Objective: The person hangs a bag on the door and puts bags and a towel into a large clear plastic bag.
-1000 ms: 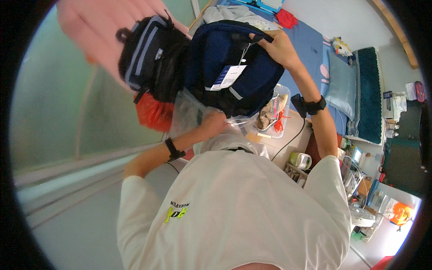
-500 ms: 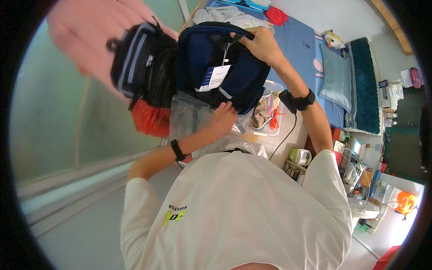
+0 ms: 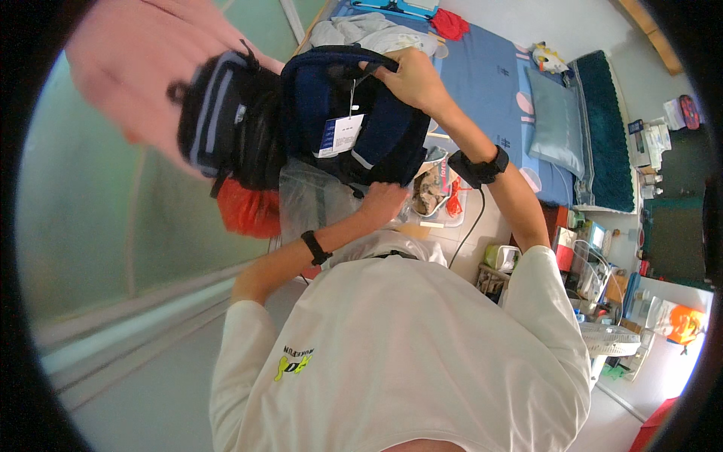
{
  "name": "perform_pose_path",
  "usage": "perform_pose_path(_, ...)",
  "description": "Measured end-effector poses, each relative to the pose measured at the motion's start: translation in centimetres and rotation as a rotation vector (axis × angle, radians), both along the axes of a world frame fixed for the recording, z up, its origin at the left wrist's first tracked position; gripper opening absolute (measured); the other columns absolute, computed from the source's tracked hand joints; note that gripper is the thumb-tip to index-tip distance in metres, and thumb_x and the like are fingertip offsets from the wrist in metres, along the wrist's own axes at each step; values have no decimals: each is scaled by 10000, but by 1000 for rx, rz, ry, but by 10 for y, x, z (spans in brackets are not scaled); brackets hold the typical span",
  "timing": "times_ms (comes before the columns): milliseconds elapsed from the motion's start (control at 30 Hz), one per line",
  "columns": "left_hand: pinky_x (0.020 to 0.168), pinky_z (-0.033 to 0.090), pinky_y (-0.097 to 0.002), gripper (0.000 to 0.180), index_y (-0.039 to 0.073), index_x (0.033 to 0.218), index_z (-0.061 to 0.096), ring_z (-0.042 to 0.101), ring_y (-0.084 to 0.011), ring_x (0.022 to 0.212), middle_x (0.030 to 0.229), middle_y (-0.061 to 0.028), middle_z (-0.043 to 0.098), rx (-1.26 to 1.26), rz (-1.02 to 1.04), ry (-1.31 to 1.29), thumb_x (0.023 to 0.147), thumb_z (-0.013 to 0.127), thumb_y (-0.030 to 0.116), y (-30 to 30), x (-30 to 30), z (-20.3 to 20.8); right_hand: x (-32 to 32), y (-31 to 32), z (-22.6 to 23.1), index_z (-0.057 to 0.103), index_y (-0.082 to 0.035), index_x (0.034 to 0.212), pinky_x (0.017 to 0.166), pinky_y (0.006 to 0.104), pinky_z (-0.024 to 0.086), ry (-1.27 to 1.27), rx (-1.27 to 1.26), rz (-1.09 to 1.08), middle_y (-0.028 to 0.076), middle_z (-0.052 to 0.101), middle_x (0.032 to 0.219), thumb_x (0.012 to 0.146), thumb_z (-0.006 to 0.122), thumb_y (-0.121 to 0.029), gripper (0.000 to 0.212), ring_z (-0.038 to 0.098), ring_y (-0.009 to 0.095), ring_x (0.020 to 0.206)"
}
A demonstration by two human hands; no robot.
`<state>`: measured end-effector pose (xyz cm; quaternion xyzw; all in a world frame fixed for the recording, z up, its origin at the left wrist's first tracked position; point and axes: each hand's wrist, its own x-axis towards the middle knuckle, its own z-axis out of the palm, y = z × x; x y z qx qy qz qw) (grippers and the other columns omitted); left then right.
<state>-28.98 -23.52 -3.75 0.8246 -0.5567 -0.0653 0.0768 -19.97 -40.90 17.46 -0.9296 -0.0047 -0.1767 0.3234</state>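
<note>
A navy and black backpack [image 3: 310,113] is held up in front of me, its straps facing me. A white and blue paper tag [image 3: 343,135] hangs from it on a thin string. My right hand [image 3: 413,81] is closed on the handle at its upper edge. At the lower edge, my left hand [image 3: 384,203] is closed on the bag, its fingertips partly hidden. A clear plastic bag [image 3: 305,196] hangs beside the left hand, below the backpack. Another black bag with grey-blue trim [image 3: 218,113] hangs just left of the backpack.
Pink cloth [image 3: 143,68] and a red plastic bag [image 3: 248,209] hang by the frosted glass at left. Beyond my right arm lies a blue-sheeted bed [image 3: 482,83] with a pillow [image 3: 557,124]. Below the backpack, a clear bin [image 3: 452,215] holds assorted things. A black cable [image 3: 474,226] trails from my right wrist.
The backpack and my right hand have shifted slightly left and down in view. My left hand has moved a little right along the backpack's lower edge.
</note>
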Motion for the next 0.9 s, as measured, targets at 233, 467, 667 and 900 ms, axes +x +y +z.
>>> perform_pose_path(233, 637, 543, -502, 112, 116, 1001, 659, 692, -340, 685, 761, -133, 693, -210, 177, 247, 933, 589, 169, -2, 8, 29, 9, -2, -14, 758, -44, 950, 637, 442, 504, -127, 15, 11, 274, 605, 678, 883, 721, -386, 351, 600, 461, 655)
perform_pose_path(467, 671, 549, -440, 179, 119, 1050, 632, 708, -276, 803, 854, -72, 691, -194, -31, 114, 949, 609, 264, 27, 13, 30, 7, -16, -16, 728, -3, 1005, 712, 359, 515, -98, -24, 128, 198, 699, 806, 927, 700, -353, 360, 659, 276, 699)
perform_pose_path(667, 938, 504, -420, 238, 142, 1168, 623, 669, -242, 1019, 1083, -58, 681, 117, -143, 34, 985, 549, 272, 120, 42, 30, -29, -21, 18, 726, 1, 954, 559, 327, 439, 52, 95, 102, 138, 546, 610, 921, 712, -346, 349, 518, 126, 566)
perform_pose_path(900, 1104, 411, -376, 321, 135, 1212, 623, 542, -212, 1267, 1281, -48, 608, 166, -184, -85, 896, 573, 154, 198, 82, 32, -63, -20, 40, 684, 47, 825, 497, 276, 315, 62, 234, 67, -35, 466, 601, 946, 697, -328, 394, 387, 51, 584)
